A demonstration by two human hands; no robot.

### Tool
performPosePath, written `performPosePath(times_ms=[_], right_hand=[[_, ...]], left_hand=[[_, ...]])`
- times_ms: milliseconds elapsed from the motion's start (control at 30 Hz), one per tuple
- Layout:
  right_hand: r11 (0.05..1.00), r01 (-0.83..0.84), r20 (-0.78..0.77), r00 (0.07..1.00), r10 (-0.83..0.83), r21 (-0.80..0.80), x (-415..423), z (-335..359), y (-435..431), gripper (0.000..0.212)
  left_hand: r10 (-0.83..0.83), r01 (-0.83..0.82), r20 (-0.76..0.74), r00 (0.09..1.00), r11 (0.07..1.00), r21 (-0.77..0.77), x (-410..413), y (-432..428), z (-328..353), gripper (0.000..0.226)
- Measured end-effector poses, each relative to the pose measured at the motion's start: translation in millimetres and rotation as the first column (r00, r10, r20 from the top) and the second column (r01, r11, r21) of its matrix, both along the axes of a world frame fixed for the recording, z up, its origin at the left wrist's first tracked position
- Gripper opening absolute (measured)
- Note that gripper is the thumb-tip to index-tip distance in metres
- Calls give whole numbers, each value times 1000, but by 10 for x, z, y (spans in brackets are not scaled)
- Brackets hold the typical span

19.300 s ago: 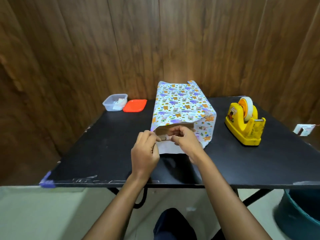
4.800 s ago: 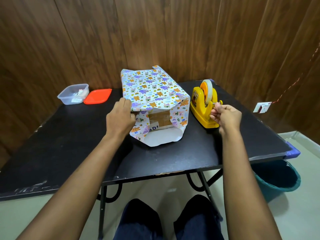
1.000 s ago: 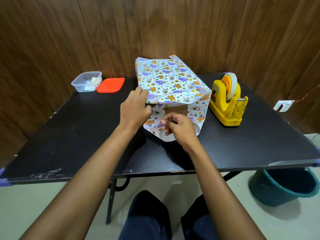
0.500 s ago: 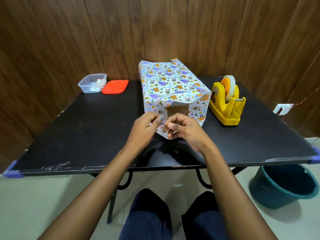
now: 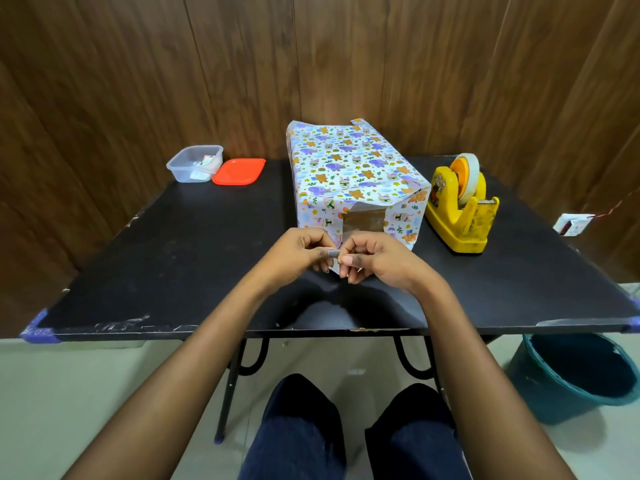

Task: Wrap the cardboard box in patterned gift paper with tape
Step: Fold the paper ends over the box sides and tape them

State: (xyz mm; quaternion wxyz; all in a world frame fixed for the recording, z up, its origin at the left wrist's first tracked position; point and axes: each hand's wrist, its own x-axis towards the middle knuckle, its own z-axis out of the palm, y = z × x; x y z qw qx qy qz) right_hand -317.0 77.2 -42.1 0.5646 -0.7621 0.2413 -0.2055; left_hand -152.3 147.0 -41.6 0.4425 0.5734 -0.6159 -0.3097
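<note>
Where the left hand (image 5: pixel 301 252) and right hand (image 5: pixel 377 259) meet, fingers curled, each pinches one small greyish tape scrap (image 5: pixel 333 252) between thumb and forefinger. Just beyond: cardboard box (image 5: pixel 363 220), mid-table (image 5: pixel 173 254), with gift paper (image 5: pixel 346 161) over top and sides and bare cardboard showing at the near end. Yellow tape dispenser (image 5: pixel 460 209) just right of it. Clear tub (image 5: pixel 194 164) and red lid (image 5: pixel 239 167) far left.

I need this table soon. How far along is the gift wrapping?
Done: patterned gift paper covers the top and sides of the brown cardboard box. In hand: left hand and right hand pinch what seems a small tape strip at the near end. Left: bare cardboard shows there, and the far end's flaps stand unfolded.
</note>
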Motion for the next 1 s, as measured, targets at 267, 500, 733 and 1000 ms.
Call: performPosePath(times_ms=[267, 500, 733, 1000], right_hand=[[999, -23, -70, 997, 26, 35, -24, -13, -20, 17], [989, 132, -149, 979, -142, -71, 51, -35, 17, 22], [960, 280, 20, 960, -280, -14, 133, -30, 1, 14], [946, 323, 42, 946, -322, -20, 120, -94, -93, 17]], left_hand=[[-123, 123, -5, 992, 989, 81, 58, 10, 23, 10], [-139, 132, 52, 989, 985, 110, 38, -1, 50, 7], [-105, 101, 36, 994, 990, 103, 103, -57, 131, 14], [81, -56, 227, 971, 992, -111, 165, -130, 15, 10]])
